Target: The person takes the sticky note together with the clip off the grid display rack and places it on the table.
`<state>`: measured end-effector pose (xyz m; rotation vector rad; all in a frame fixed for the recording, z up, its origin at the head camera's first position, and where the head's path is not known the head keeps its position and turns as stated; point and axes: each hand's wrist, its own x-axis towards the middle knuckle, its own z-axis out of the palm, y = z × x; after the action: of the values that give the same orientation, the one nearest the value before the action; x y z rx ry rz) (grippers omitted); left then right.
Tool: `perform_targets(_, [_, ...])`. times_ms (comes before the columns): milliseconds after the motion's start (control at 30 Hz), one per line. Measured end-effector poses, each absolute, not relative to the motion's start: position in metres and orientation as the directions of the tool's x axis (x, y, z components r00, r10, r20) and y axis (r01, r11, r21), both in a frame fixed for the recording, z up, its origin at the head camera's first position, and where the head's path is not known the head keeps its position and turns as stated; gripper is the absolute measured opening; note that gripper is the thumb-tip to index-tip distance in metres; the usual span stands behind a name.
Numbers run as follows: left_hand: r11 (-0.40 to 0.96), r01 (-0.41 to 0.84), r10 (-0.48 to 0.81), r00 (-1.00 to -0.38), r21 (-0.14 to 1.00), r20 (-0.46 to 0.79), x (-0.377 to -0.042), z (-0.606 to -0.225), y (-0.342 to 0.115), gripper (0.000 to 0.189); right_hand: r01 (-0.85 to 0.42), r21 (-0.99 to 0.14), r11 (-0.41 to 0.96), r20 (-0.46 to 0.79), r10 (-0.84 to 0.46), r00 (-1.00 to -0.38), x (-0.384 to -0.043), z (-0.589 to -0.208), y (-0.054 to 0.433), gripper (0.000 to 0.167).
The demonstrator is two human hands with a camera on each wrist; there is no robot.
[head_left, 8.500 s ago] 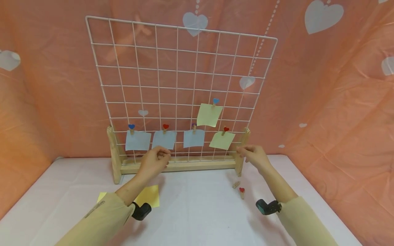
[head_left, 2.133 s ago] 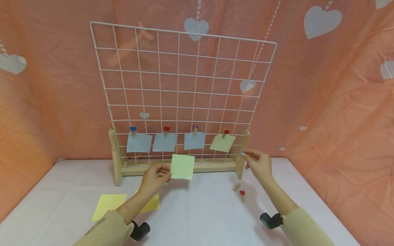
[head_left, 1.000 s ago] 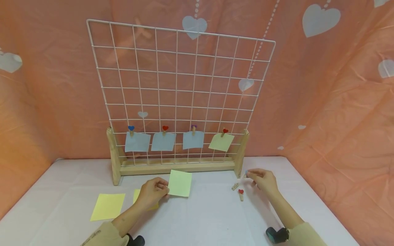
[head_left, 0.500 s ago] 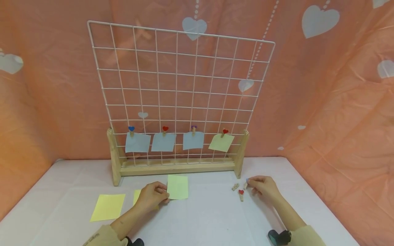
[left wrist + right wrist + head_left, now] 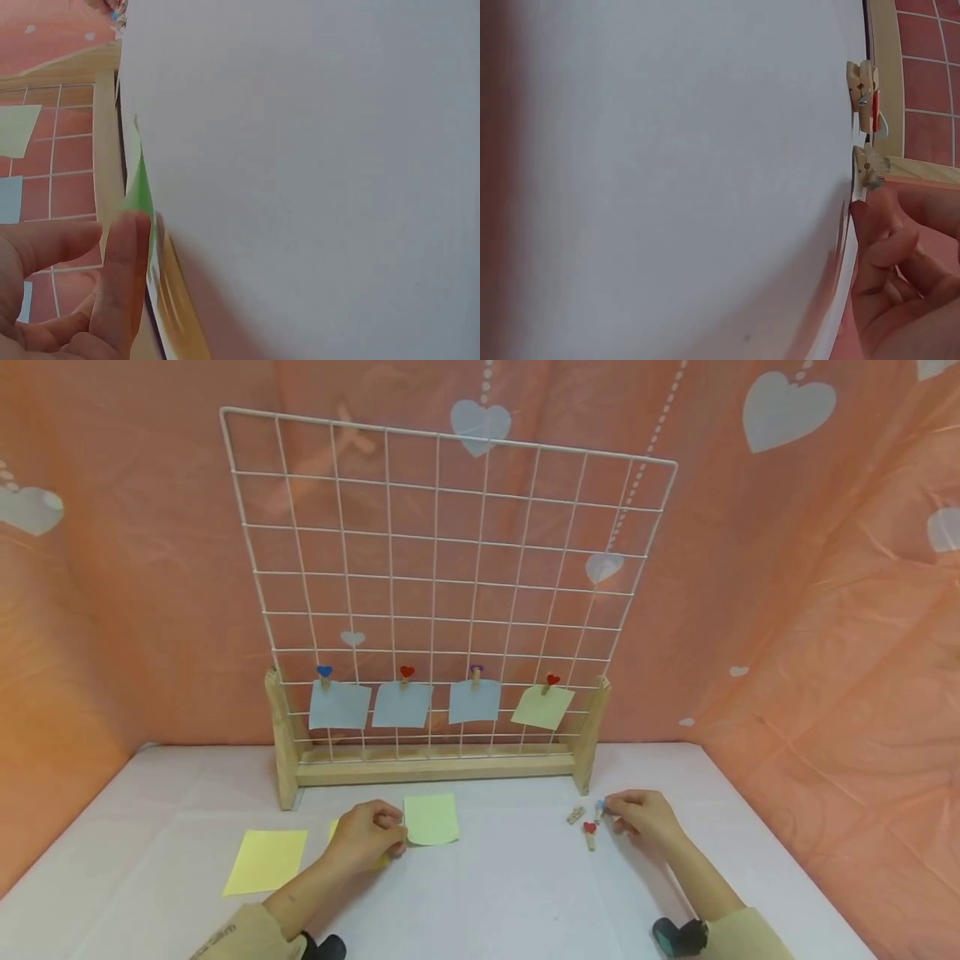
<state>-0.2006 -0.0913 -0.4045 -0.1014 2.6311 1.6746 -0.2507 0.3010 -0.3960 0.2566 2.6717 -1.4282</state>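
Beside the left edge of a pale green sticky note [image 5: 431, 820], lying on the table, is my left hand [image 5: 365, 835]. In the left wrist view its thumb stands apart from the fingers, and a fingertip touches the curled green note [image 5: 141, 187]. My right hand [image 5: 645, 817] is low over the table at the right, fingertips beside a small wooden clothespin with a blue heart [image 5: 599, 810]. The right wrist view shows that clothespin [image 5: 866, 169] just beyond the fingertips, partly blurred. A red-heart clothespin [image 5: 589, 835] and another small clothespin [image 5: 575, 815] lie close by.
A white wire grid [image 5: 433, 535] stands in a wooden base [image 5: 435, 770]. Along its lower part hang three blue notes [image 5: 340, 706] and one pale green note [image 5: 543, 707], each on a heart clothespin. Yellow notes [image 5: 266, 862] lie at the left, one partly under the left hand.
The upper green note and its blue-heart clothespin have come off the grid. The left hand lowered the note flat onto the table; the right hand brought the clothespin down and released it beside the others.
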Motion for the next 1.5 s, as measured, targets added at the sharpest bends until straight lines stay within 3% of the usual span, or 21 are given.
perform_targets(500, [0.356,-0.038,-0.099,-0.995,0.934,-0.003,-0.201,-0.399,-0.113,0.015,0.096,-0.832,0.547,-0.053,0.095,-0.994,-0.254,-0.388,0.285,0.036])
perform_targets(800, [0.364,-0.012,-0.130,-0.991,0.931,0.038,-0.201,-0.395,-0.126,0.016,-0.023,-0.898,0.440,0.087,0.125,-0.988,-0.259,-0.382,0.265,0.032])
perform_targets(1500, [0.413,0.036,-0.221,-0.965,0.910,0.138,-0.204,-0.382,-0.161,0.020,-0.200,-0.935,0.294,0.198,-0.037,-0.979,-0.272,-0.367,0.193,0.028])
